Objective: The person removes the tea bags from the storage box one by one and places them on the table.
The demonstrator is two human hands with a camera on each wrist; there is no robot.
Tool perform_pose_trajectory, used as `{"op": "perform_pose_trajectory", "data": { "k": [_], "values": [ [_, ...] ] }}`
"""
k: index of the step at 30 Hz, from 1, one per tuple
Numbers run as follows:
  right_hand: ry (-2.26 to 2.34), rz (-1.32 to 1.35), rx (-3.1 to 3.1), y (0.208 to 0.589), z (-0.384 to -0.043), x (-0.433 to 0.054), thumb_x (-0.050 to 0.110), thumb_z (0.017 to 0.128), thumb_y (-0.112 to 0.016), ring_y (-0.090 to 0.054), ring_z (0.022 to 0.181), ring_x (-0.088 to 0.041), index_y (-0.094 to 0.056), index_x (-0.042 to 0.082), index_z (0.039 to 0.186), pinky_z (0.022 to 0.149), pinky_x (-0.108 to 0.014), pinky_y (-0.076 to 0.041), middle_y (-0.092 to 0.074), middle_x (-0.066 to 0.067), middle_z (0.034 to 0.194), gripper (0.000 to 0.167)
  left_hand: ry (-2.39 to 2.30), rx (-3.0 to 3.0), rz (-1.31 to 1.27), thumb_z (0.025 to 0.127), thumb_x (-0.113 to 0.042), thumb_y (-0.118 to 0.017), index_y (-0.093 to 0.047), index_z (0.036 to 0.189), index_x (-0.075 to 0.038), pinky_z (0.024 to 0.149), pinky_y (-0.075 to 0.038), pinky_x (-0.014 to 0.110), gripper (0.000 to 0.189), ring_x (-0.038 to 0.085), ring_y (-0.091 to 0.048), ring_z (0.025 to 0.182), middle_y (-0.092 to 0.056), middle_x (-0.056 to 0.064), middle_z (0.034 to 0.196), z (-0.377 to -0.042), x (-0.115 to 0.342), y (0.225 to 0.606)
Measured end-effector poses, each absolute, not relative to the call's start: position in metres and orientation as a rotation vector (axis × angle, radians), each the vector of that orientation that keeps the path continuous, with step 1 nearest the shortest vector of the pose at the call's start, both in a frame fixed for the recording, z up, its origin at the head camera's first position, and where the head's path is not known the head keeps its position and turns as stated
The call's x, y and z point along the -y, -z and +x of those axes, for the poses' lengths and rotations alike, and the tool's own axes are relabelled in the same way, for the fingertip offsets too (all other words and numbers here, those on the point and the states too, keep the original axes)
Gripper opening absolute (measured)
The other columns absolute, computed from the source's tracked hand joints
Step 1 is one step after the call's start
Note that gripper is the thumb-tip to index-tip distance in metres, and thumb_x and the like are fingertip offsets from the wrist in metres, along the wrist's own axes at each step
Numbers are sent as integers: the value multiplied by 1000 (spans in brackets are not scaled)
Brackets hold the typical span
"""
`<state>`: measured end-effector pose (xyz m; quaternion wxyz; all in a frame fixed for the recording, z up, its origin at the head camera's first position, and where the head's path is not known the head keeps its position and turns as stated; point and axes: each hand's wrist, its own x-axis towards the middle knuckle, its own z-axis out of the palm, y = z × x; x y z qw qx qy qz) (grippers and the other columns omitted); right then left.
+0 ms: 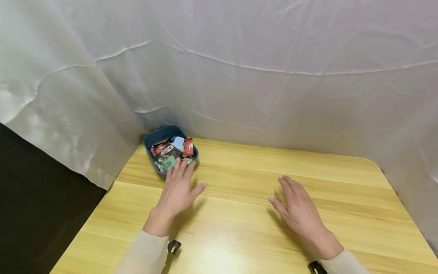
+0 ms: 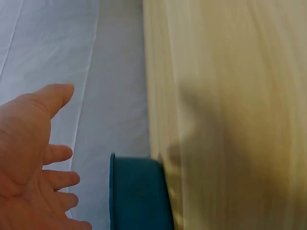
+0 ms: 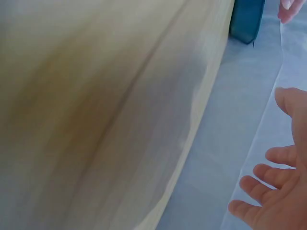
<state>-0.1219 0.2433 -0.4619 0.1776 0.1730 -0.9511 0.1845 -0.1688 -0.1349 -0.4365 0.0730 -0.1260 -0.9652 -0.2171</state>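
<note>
A dark blue plastic bin (image 1: 156,136) stands at the table's back left corner, with several small printed packets in it. Among them are a red packet (image 1: 188,147), a green-labelled packet (image 1: 169,163) and a pale blue piece (image 1: 178,142). My left hand (image 1: 177,194) hovers by the bin's front edge, fingers spread, holding nothing; its fingertips overlap the rim in the head view. Over the right half of the table, my right hand (image 1: 301,209) is held with its fingers extended and nothing in it. In the left wrist view the bin's side (image 2: 139,191) shows beyond the left fingers.
The wooden table (image 1: 236,171) has a rounded back right corner. Silvery-grey cloth (image 1: 239,102) hangs behind it and along the sides. A dark area (image 1: 41,205) lies beyond the table's left edge. Both wrists carry small black cameras.
</note>
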Motion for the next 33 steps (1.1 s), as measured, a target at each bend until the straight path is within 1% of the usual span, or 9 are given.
{"op": "perform_pose_trajectory", "data": {
  "k": [5, 8, 11, 15, 18, 25, 33],
  "values": [
    [-599, 490, 2688, 458, -130, -226, 32, 101, -73, -49, 138, -48, -47, -6, 152, 109, -66, -47, -51, -27, 152, 69, 698, 2863, -285, 102, -49, -66, -39, 161, -1, 127, -16, 70, 80, 49, -15, 160, -31, 29, 168, -182, 149, 433],
    [-659, 487, 2715, 455, -137, -212, 34, 103, -70, -47, 142, -46, -45, -4, 154, 112, -65, -45, -49, -26, 155, 69, 734, 2831, -211, 102, -45, -67, -39, 160, 2, 126, -17, 70, 79, 52, -16, 159, -31, 31, 167, -190, 159, 430],
    [-714, 496, 2744, 452, -143, -197, 36, 104, -68, -45, 144, -45, -43, -3, 156, 115, -64, -44, -48, -25, 157, 70, 802, 2800, -133, 102, -43, -68, -33, 162, 3, 128, -17, 67, 84, 50, -15, 160, -25, 31, 169, -199, 169, 430],
    [-775, 514, 2785, 451, -150, -179, 38, 104, -68, -43, 147, -44, -41, -1, 158, 117, -63, -43, -46, -25, 159, 72, 908, 2767, -32, 101, -44, -69, -17, 167, 2, 130, -16, 63, 97, 48, -11, 161, -14, 30, 173, -209, 181, 433],
    [-810, 521, 2811, 453, -155, -167, 40, 104, -68, -43, 148, -43, -40, 1, 159, 117, -62, -42, -45, -23, 161, 73, 942, 2759, 36, 100, -47, -70, -11, 167, 3, 130, -15, 63, 103, 50, -8, 161, -8, 31, 173, -216, 186, 437],
    [-870, 556, 2849, 462, -160, -145, 41, 104, -67, -45, 148, -41, -43, 3, 159, 118, -59, -43, -46, -21, 161, 71, 906, 2836, 172, 101, -60, -61, -3, 166, 8, 131, -10, 61, 111, 51, -2, 161, 1, 35, 172, -231, 194, 447],
    [-883, 582, 2887, 466, -161, -134, 42, 104, -68, -43, 149, -40, -40, 5, 161, 120, -57, -42, -43, -20, 164, 73, 854, 2938, 198, 96, -72, -59, 1, 165, 9, 129, -9, 67, 122, 51, 10, 161, 10, 34, 172, -241, 196, 458]
  ]
}}
